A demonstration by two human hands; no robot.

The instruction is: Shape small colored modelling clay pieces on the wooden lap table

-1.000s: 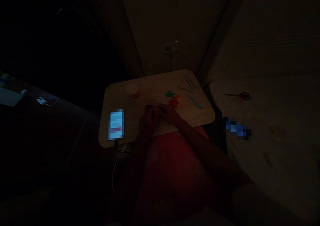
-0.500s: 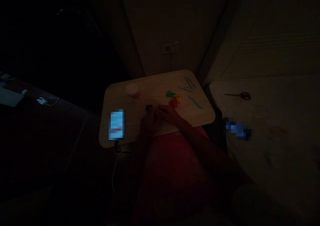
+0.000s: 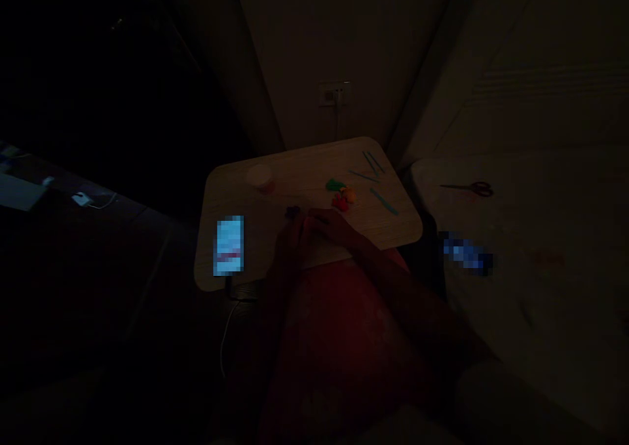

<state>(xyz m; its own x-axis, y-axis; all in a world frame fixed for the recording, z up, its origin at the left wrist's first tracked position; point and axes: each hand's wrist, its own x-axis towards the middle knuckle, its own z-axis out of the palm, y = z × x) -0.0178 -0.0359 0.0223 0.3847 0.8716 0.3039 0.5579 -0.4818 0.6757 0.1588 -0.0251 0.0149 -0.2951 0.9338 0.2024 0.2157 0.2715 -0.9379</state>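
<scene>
In dim light, my left hand (image 3: 293, 234) and my right hand (image 3: 330, 225) meet over the near edge of a small wooden-topped table (image 3: 304, 163). Their fingers are curled and drawn together, fingertips close to each other. Whatever they pinch is too dark to make out. Just beyond my left fingertips lies a dark purple lump (image 3: 292, 212), which looks like modelling clay. Beyond my right hand, a red clay lump (image 3: 340, 202), an orange clay lump (image 3: 348, 194) and a green clay lump (image 3: 335, 185) sit close together.
Thin blue-green sticks (image 3: 364, 175) and a wider blue-green tool (image 3: 384, 201) lie at the right. A pale-lidded tub (image 3: 259, 177) stands back left, a lit phone (image 3: 228, 246) front left. Scissors (image 3: 474, 188) rest on a pale surface at the right. A socket (image 3: 335, 94) is on the wall.
My hands have shifted slightly, fingers still together. More of the purple lump shows beyond my left fingertips. The other things stay where they were.
</scene>
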